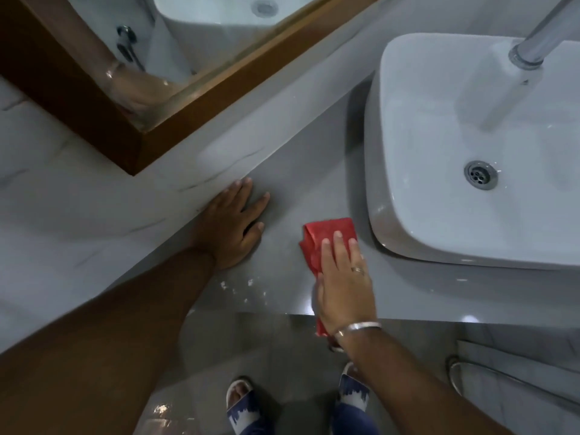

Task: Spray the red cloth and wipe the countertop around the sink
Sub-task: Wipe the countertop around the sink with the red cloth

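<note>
The red cloth [324, 238] lies folded on the grey countertop [292, 171], just left of the white sink [405, 221]. My right hand [343, 287] presses flat on the cloth, fingers spread over it, and part of the cloth hangs under my palm past the counter's front edge. My left hand [230, 226] rests flat on the countertop to the left, by the wall, holding nothing. No spray bottle is in view.
A chrome faucet [533, 42] reaches over the sink from the upper right. A wood-framed mirror [138, 142] hangs on the marble wall at the upper left. Wet droplets [244, 288] sit near the counter's front edge. My sandalled feet [241, 400] stand on the tiled floor below.
</note>
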Demonstrator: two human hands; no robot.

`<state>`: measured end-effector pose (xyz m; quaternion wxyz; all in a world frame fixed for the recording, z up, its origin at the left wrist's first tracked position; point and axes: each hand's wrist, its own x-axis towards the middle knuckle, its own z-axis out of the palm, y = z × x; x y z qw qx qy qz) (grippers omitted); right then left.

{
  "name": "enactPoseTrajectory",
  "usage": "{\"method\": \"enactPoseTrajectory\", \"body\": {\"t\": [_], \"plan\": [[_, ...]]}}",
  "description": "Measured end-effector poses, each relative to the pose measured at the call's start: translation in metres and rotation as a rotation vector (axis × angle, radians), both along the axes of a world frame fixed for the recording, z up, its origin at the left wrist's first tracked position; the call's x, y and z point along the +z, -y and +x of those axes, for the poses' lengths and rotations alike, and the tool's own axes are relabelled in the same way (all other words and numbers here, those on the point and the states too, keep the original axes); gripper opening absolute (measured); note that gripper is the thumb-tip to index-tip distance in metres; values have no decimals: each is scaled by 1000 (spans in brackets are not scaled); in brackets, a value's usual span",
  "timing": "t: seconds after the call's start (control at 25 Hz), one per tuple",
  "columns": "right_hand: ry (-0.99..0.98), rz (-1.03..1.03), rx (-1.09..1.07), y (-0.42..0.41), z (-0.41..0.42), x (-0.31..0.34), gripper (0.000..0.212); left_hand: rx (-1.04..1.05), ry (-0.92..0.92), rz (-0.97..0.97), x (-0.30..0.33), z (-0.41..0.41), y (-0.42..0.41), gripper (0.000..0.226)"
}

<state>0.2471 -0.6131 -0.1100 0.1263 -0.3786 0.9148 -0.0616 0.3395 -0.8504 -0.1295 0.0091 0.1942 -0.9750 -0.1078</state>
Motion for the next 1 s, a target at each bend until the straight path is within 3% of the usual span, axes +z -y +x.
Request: {"method": "enactPoseTrajectory", "body": {"t": [0.08,0.2,0.24,0.36,0.44,0.56,0.64,0.68,0.84,0.92,1.0], "plan": [[8,-37,176,17,21,0,71,-1,-6,-10,0,0,1,59],[-38,9,581,-28,6,5,73,-12,-37,-34,-2,3,0,56],[-51,26,586,-43,-12,7,72,-15,-48,-46,-3,4,0,56],[-38,78,164,-32,-53,13,64,-19,-51,-47,-6,4,1,57],[-5,99,66,3,-31,12,66,-25,-53,-37,-8,3,2,57],[-19,72,490,-3,18,6,72,-20,-33,-39,-7,3,3,56],[-82,51,688,-34,-12,13,74,-16,-38,-36,-8,2,3,56],[-128,29,659,-44,-33,13,71,-15,-42,-35,-8,3,2,56],[-29,76,145,-3,-48,5,70,1,-33,-8,-7,2,1,57],[-28,79,218,26,-10,1,70,17,-7,39,2,1,-1,59],[13,93,515,21,9,3,66,58,26,142,15,7,-3,62]]}}
